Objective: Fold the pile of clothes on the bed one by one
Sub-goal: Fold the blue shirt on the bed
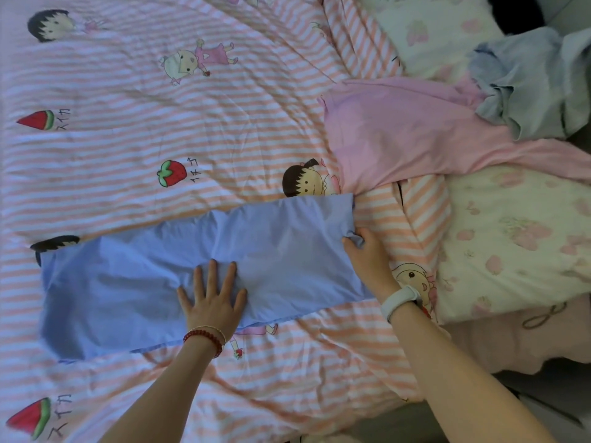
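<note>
A light blue garment (pixel 134 282) lies on the bed as a long folded strip, running from lower left to the middle right. My left hand (pixel 212 297) presses flat on its middle with fingers spread. My right hand (pixel 367 255) grips the strip's right end, where the cloth bunches under the fingers. Beyond it, at upper right, lies a pink garment (pixel 399 135), spread and creased. A crumpled grey-blue garment (pixel 531 81) sits on the pink one's far right edge.
A pink-and-white striped quilt (pixel 160 123) with cartoon prints covers the bed. A floral pillow (pixel 518 241) lies at the right, another pillow (pixel 435 30) at the top right. The bed's edge and floor show at the lower right.
</note>
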Tool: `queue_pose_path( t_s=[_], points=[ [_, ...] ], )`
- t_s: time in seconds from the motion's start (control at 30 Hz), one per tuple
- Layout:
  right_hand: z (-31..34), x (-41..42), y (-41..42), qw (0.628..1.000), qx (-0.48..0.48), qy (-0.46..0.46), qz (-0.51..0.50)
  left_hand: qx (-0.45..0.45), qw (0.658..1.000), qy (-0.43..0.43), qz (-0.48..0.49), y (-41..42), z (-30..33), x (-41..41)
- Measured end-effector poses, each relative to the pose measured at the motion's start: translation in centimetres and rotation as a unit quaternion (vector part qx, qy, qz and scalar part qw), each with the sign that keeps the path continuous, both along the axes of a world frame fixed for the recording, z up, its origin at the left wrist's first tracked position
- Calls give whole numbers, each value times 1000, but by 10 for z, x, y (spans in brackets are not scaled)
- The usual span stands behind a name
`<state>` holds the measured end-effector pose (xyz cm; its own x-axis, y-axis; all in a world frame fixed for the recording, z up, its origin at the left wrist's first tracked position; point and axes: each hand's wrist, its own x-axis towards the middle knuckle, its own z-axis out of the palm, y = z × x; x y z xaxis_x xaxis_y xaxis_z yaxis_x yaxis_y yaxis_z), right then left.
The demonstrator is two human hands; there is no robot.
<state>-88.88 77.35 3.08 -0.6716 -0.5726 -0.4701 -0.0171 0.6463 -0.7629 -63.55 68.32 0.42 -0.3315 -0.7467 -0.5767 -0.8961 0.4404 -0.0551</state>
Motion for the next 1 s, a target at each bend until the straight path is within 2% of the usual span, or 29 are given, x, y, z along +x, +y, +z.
queue_pose_path(
  t_s=[0.17,0.33,0.43,0.57,0.63,0.7,0.77,0.83,0.87,0.9,0.93,1.0],
  points=[
    [8,4,14,999,10,-45,-2,1,1000,6,-4,-1,3,2],
    [37,7,4,1000,4,-16,-2,4,998,61,-7,-2,-1,13],
    [66,23,-17,998,-45,-8,37,9,990,139,19,-5,11,21],
    [105,79,-58,985,-91,2,145,-21,948,309,80,-15,33,57],
    [120,123,-82,973,-107,0,206,-35,909,382,164,-24,45,87],
    [125,173,-107,961,-118,-10,251,-30,853,442,275,-37,55,122],
    [120,224,-131,951,-126,-22,280,10,763,495,416,-54,62,158],
    [106,274,-157,946,-127,-40,297,90,640,539,540,-72,70,193],
    [99,295,-168,943,-122,-48,306,127,584,550,583,-80,73,208],
    [90,314,-179,940,-115,-57,316,158,544,553,611,-86,74,221],
    [82,330,-187,935,-102,-71,331,183,523,551,624,-90,73,231],
    [67,351,-195,923,-47,-92,372,211,509,544,633,-97,70,242]
  ],
)
